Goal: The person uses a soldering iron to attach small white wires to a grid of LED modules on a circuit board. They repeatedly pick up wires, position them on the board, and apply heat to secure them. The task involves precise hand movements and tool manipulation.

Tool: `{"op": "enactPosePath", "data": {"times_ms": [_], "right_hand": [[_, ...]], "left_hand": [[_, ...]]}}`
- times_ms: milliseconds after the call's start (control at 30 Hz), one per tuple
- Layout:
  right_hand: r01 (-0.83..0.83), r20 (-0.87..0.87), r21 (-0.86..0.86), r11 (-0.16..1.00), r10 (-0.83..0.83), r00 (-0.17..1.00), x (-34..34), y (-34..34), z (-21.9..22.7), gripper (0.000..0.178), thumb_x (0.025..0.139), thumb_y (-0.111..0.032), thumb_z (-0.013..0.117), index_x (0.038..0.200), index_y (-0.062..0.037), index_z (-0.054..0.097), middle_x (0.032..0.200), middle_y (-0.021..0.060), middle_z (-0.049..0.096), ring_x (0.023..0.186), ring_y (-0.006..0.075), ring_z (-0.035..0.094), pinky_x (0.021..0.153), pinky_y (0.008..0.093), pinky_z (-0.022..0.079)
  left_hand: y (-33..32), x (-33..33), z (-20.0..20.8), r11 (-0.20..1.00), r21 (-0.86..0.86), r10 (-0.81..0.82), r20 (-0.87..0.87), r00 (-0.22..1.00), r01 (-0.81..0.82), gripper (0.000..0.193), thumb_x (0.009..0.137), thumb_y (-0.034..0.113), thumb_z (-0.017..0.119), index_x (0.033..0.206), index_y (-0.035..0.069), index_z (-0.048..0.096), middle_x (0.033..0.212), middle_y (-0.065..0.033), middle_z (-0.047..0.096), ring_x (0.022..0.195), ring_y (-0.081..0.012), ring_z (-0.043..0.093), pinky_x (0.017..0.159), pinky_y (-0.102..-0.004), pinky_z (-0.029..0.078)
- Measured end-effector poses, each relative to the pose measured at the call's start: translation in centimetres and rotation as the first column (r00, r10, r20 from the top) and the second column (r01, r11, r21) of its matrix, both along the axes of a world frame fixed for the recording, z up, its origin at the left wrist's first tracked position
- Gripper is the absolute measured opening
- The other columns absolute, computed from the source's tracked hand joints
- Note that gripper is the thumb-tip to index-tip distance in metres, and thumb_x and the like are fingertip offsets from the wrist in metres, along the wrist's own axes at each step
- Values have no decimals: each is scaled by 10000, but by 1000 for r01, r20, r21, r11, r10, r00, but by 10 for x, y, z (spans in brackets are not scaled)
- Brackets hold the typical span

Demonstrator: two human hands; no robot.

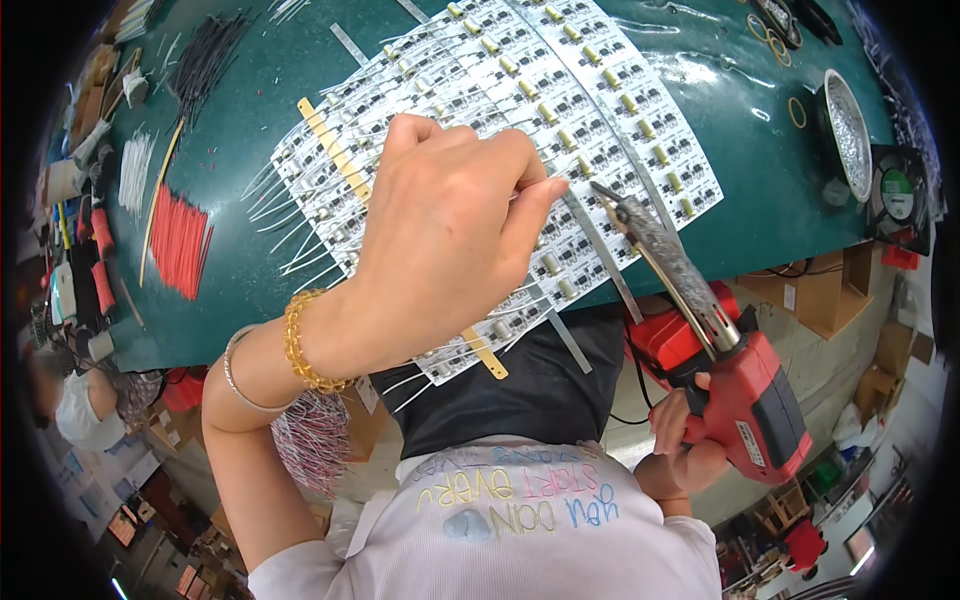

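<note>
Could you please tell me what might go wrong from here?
The soldering iron in the right hand points its tip close to the left hand; if hot, a slip might burn the fingers.
The bead bracelet lies near white wires sticking out, and could snag them.
The board panel overhangs the table edge, so a knock there might shift it.
</note>
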State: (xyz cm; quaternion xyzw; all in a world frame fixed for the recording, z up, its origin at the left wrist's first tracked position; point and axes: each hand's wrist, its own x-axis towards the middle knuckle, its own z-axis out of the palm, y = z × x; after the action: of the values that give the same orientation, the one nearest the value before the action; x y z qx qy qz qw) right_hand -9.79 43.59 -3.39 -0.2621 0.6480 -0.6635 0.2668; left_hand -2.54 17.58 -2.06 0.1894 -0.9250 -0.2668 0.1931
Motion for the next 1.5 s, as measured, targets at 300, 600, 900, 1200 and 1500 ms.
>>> {"op": "enactPosePath", "data": {"times_ms": [300,600,900,1200,1500], "right_hand": [[8,14,92,996,-9,1000,-1,6,-3,694,815,-580,551,1081,50,430,480,-12,447,381,98,434,405,232,369],[24,9,35,999,-24,1000,0,0,-1,689,828,-553,554,1119,58,422,477,-14,445,371,97,428,398,233,360],[19,0,-11,1000,-19,1000,-2,-5,1,731,839,-550,541,1186,78,397,466,-21,433,351,91,410,387,224,352],[34,0,-15,999,-34,999,-1,6,0,772,838,-583,512,1195,90,386,444,-21,422,337,97,404,370,228,348],[-16,8,-14,1000,16,1000,-3,9,1,781,839,-594,499,1197,91,389,461,-21,437,356,97,423,392,230,369]], "left_hand": [[1,-1,-4,995,-102,-19,-50,999,14,149,749,111,709,668,85,588,531,21,498,486,-136,428,687,-308,325],[3,-2,-7,987,-159,-27,-76,997,15,145,742,109,714,673,88,588,533,22,485,502,-142,434,694,-318,329],[1,-1,-3,990,-143,-23,-106,994,7,105,732,81,713,693,77,615,576,5,538,546,-156,488,671,-328,359],[5,4,11,990,-115,-90,-111,990,78,79,725,57,712,707,64,636,641,-9,609,555,-131,526,710,-306,371],[8,2,2,996,-73,-42,-20,999,41,132,775,101,682,692,72,584,558,3,535,498,-138,474,696,-302,323]]}}
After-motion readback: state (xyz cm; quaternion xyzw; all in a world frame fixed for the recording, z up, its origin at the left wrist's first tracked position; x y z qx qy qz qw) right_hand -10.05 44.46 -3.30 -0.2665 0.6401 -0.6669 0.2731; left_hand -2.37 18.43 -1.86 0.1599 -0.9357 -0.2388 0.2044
